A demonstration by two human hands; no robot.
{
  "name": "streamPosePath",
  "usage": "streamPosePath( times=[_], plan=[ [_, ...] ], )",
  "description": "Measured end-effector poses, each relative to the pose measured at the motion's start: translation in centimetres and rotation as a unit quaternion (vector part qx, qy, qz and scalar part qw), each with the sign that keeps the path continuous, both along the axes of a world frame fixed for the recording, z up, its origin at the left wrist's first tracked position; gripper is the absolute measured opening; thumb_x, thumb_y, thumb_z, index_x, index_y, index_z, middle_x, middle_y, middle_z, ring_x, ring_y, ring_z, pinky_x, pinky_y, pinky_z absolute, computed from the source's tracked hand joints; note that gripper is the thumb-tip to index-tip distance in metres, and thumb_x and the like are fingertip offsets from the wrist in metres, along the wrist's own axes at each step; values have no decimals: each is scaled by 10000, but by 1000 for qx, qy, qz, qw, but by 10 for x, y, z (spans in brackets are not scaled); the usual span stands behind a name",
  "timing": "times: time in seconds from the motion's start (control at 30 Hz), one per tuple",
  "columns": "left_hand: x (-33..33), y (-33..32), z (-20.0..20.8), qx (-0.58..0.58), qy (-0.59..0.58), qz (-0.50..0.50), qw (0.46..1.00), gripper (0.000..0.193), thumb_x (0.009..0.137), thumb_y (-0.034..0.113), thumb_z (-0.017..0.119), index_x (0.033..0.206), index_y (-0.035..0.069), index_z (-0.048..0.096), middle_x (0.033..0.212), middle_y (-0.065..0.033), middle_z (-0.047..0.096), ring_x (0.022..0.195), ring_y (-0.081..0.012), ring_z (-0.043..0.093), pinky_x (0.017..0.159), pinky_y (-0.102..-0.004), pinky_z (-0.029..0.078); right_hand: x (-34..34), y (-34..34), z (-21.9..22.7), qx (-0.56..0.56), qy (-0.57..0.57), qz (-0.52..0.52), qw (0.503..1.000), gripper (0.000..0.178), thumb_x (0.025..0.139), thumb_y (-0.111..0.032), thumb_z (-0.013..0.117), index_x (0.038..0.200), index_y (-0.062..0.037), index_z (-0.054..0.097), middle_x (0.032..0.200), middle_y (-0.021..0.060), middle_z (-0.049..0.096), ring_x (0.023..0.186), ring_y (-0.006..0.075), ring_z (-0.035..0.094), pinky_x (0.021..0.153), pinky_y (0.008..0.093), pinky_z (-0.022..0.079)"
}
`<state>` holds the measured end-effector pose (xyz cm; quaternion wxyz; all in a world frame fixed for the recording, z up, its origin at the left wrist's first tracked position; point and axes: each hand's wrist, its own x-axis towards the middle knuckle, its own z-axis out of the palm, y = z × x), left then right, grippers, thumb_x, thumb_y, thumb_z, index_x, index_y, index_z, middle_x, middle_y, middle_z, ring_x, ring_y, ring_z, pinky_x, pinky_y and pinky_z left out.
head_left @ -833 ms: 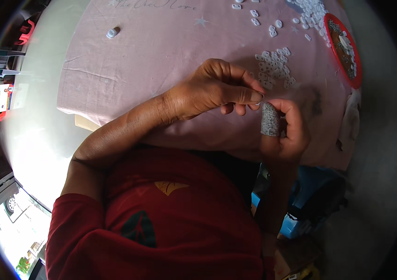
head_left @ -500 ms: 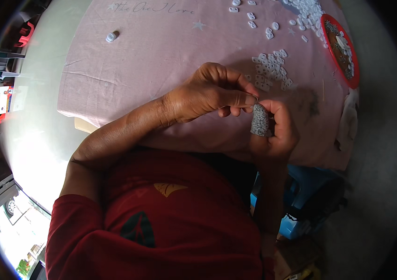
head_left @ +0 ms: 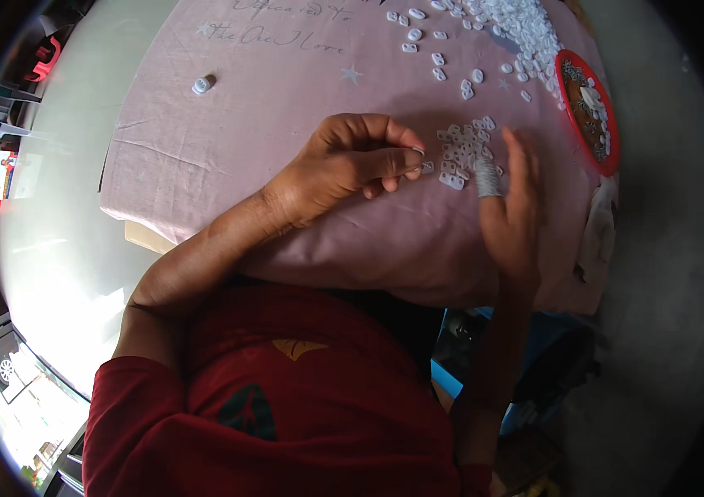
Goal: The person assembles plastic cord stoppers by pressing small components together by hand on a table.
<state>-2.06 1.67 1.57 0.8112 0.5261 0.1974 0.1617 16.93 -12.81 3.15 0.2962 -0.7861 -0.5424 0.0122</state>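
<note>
My left hand (head_left: pixel 350 161) is closed in a pinch, thumb against forefinger, on a small white plastic piece (head_left: pixel 420 152) that is mostly covered by the fingertips. To its right lies a loose heap of small white plastic pieces with holes (head_left: pixel 456 151) on the pink tablecloth (head_left: pixel 228 132). Over the right side of this heap, my right hand (head_left: pixel 516 207) has its fingers stretched out and the thumb apart, with nothing seen in it. A speckled grey sleeve (head_left: pixel 488 178) covers the right thumb.
At the far right a larger mound of white pieces (head_left: pixel 526 33) spreads beside a red tray (head_left: pixel 613 149) holding small metal parts and white pieces. A whitish cloth (head_left: pixel 598 222) hangs over the right table edge. One small white round item (head_left: pixel 201 84) stands far left.
My hands were together at the fingertips. Now the right hand has opened and moved away, right and up to the heap, while the left has shifted slightly left, still pinching.
</note>
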Motion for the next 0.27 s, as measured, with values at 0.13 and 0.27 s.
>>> streamPosePath(
  times=[0.13, 0.27],
  plan=[
    [-10, 7, 1, -25, 11, 30, 999, 118, 897, 147, 639, 998, 86, 635, 835, 7, 647, 656, -20, 533, 558, -161, 395, -17, 12, -25, -103, -129, 37, 986, 511, 899, -133, 450, 1393, -21, 384, 1465, 234, 320, 1341, 404, 317, 1102, 468, 246],
    [-21, 16, 0, -33, 26, 46, 998, 212, 885, 155, 660, 1050, 27, 620, 841, -10, 648, 671, -39, 552, 583, -179, 450, -17, 25, -11, -64, -20, 73, 995, 615, 867, -178, 540, 1431, -44, 331, 1471, 224, 321, 1342, 410, 318, 1122, 487, 200]
  ],
)
